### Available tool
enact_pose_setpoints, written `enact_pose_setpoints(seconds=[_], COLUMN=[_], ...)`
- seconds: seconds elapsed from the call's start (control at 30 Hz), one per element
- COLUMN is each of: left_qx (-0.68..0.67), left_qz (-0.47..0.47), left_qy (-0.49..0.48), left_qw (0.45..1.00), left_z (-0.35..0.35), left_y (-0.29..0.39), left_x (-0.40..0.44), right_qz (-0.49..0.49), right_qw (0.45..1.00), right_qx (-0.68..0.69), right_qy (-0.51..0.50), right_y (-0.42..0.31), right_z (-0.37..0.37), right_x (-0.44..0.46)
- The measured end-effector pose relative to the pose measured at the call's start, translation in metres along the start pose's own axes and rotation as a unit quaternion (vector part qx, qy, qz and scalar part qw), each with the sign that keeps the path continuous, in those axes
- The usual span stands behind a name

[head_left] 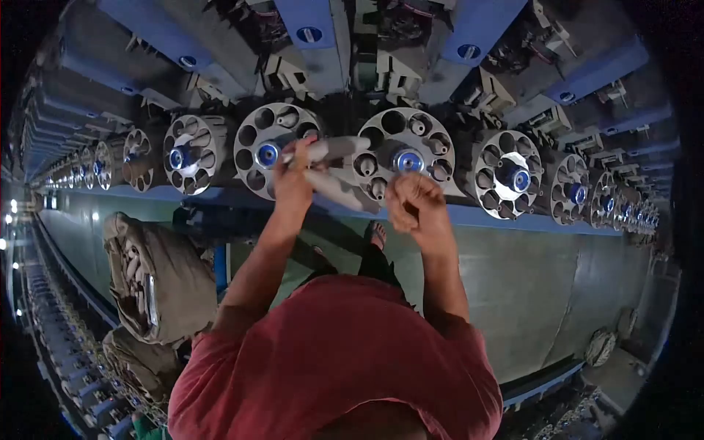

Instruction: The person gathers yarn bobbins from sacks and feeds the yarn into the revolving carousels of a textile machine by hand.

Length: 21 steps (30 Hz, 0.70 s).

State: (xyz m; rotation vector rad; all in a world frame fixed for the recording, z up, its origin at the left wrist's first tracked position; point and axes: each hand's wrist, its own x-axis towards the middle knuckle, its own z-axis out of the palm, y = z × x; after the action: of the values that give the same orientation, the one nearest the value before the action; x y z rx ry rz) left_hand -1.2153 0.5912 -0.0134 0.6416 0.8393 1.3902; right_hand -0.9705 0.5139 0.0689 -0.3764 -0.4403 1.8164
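I find the left hand (295, 176) clamped on pale tubes (337, 148) between two round holders (400, 138), presumably end-gripped to keep them paired; whether the curled right hand (416, 199) holds anything, I cannot tell.

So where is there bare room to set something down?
Most room: the green floor right of the right arm, below the blue ledge. A narrower strip lies between the sack and far-left machine row. Crowded: the round holders, where the left hand, right hand and white tubes are.
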Motion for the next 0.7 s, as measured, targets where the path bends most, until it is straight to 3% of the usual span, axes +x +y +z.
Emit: enact_pose_setpoints(seconds=[0.07,0.1,0.13,0.17,0.2,0.23,0.3,0.33,0.37,0.4,0.43,0.47,0.57,0.63,0.67,0.7], left_qx=[0.061,0.160,0.256,0.249,0.209,0.166,0.135,0.110,0.079,0.065,0.048,-0.007,0.014,-0.022,-0.013,-0.004], left_qz=[-0.009,0.037,0.084,0.051,-0.022,-0.095,-0.211,-0.258,-0.329,-0.343,-0.356,-0.359,-0.326,-0.298,-0.274,-0.250], left_qy=[0.004,-0.021,-0.045,-0.046,-0.085,-0.124,-0.142,-0.162,-0.119,-0.084,-0.052,-0.074,-0.025,-0.030,0.003,0.036], left_qw=[0.998,0.986,0.962,0.966,0.974,0.974,0.957,0.946,0.933,0.933,0.932,0.930,0.945,0.954,0.962,0.968], left_z=[0.038,0.051,0.065,0.078,0.077,0.066,0.036,0.020,0.010,0.001,-0.006,-0.015,-0.040,-0.061,-0.070,-0.077], left_y=[0.003,0.002,0.005,0.024,0.038,0.049,0.057,0.055,0.052,0.047,0.042,0.045,0.071,0.089,0.094,0.100], left_x=[-0.001,0.000,0.001,-0.006,-0.009,-0.013,-0.018,-0.022,-0.032,-0.042,-0.050,-0.054,-0.063,-0.059,-0.055,-0.051], right_qz=[0.155,0.159,0.095,0.030,-0.041,-0.025,-0.299,-0.233,-0.178,-0.122,0.018,0.012,-0.242,-0.217,-0.262,-0.235], right_qw=[0.955,0.952,0.898,0.811,0.650,0.647,0.271,0.351,0.379,0.403,0.445,0.443,0.426,0.434,0.406,0.552], right_qx=[-0.236,-0.244,-0.417,-0.574,-0.736,-0.742,-0.908,-0.901,-0.906,-0.906,-0.893,-0.895,-0.845,-0.834,-0.841,-0.764], right_qy=[0.088,0.091,0.105,0.111,0.183,0.177,0.114,0.107,0.068,0.032,0.055,0.056,0.215,0.263,0.245,0.238], right_y=[-0.002,-0.013,-0.030,-0.044,-0.057,-0.068,-0.081,-0.072,-0.058,-0.041,-0.030,-0.033,-0.044,-0.041,-0.027,-0.004], right_z=[-0.014,-0.022,-0.032,-0.039,-0.039,-0.031,-0.012,-0.019,-0.042,-0.069,-0.090,-0.091,-0.081,-0.068,-0.059,-0.052], right_x=[-0.015,-0.024,-0.031,-0.035,-0.037,-0.032,0.000,0.010,0.022,0.032,0.036,0.038,0.042,0.046,0.052,0.061])
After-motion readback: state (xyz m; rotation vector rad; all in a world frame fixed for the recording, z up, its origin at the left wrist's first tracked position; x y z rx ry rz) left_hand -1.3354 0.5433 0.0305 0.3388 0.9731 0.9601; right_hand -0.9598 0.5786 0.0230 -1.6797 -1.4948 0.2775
